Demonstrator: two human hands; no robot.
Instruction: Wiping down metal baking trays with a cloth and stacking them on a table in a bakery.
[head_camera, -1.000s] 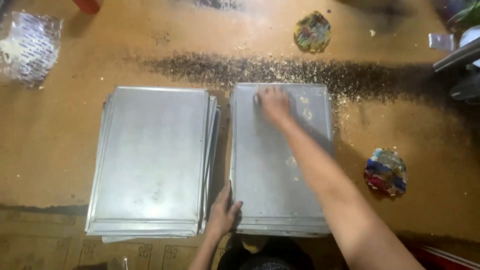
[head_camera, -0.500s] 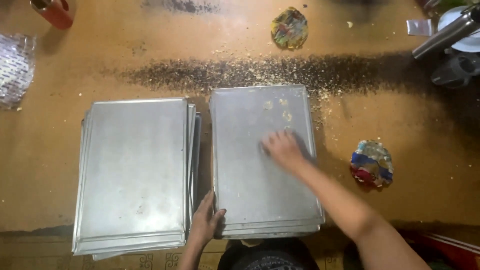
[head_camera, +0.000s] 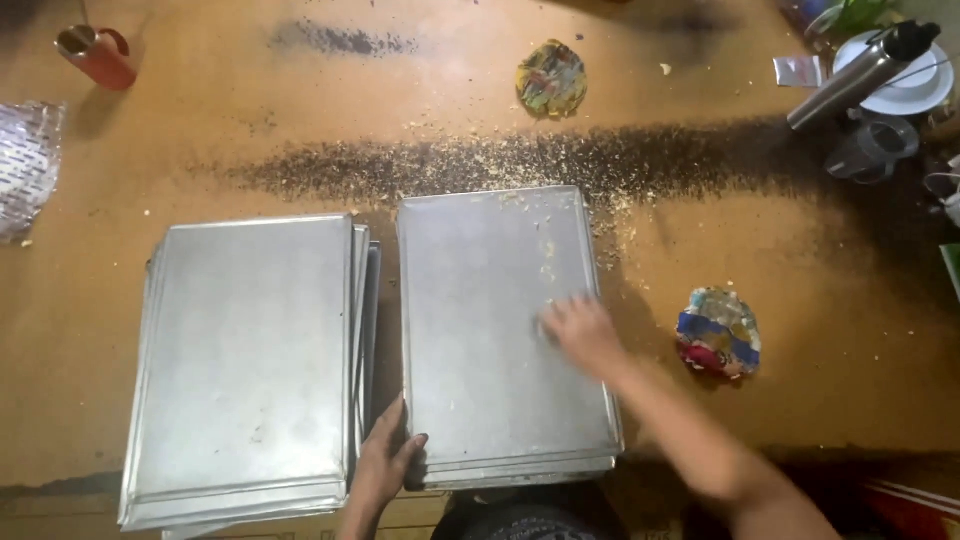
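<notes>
Two stacks of flat metal baking trays lie side by side on a brown floor. My right hand (head_camera: 582, 332) rests flat on the top tray of the right stack (head_camera: 480, 290), near its right edge, blurred by motion. Pale crumbs dot that tray's far right part. My left hand (head_camera: 385, 462) grips the near left corner of the right stack, in the gap between the stacks. The left stack (head_camera: 245, 360) is unevenly piled, with tray edges sticking out on its right side.
A dark band of grit and crumbs (head_camera: 480, 160) crosses the floor beyond the trays. Two crumpled colourful wrappers lie at the right (head_camera: 718, 332) and far middle (head_camera: 551, 78). A red cup (head_camera: 97, 55), a clear bag (head_camera: 25, 165), and a steel flask (head_camera: 862, 72) by white dishes sit around.
My right hand has swept from the far edge of the right tray toward me and to its right side. My left hand stays at the near left corner.
</notes>
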